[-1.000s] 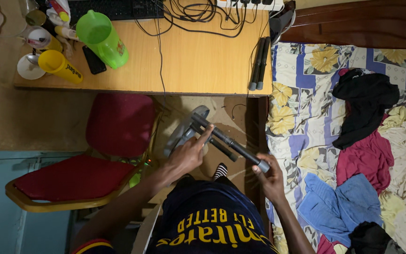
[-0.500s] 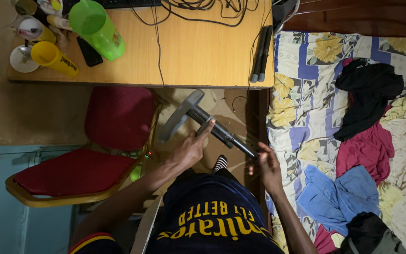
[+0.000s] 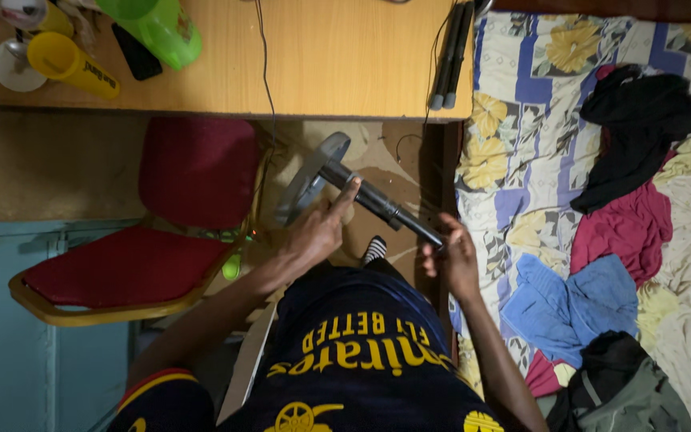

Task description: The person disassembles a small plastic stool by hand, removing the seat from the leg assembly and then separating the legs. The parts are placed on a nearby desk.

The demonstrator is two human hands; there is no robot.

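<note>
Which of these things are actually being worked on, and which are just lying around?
In hand:
left hand and right hand on the black pole with its round grey base.

Lying about:
red chair, green jug, yellow cup, clothes on the bed.

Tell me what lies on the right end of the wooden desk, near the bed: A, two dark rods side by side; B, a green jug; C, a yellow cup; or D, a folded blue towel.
A: two dark rods lie side by side at the right end of the wooden desk, next to the bed; the green jug and yellow cup are at the left end.
</note>
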